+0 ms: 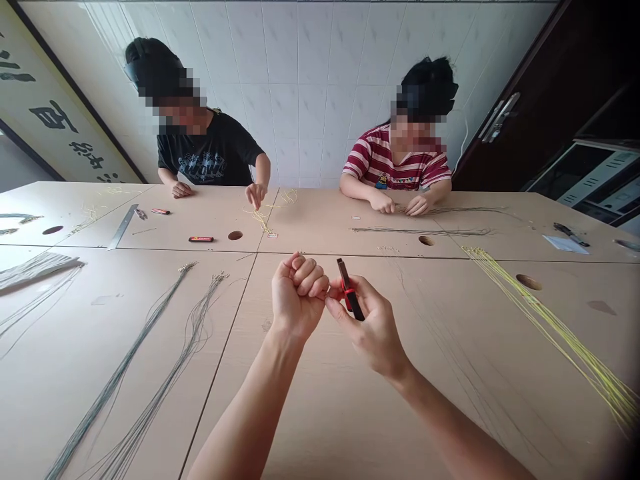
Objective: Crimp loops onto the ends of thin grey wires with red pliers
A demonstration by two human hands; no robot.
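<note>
My left hand (299, 290) is closed in a fist, palm side toward me, above the middle of the table. What it grips, if anything, is hidden behind the curled fingers. Close beside it on the right, my right hand (370, 320) is closed around a small black-and-red tool (355, 305), its dark end pointing up and away. The tool's exact kind is unclear. Thumb and fingertips of the right hand come up against the left hand's little-finger side; any thread between them is too fine to make out.
Grey-green cord bundles (135, 350) lie at left, yellow cords (540, 307) at right. Faint thin strands (440, 333) run beside my right forearm. Across the table (310, 427), two people handle cords. A red-and-black lighter (201, 239), a metal ruler (123, 227) and round holes (529, 282) are farther off.
</note>
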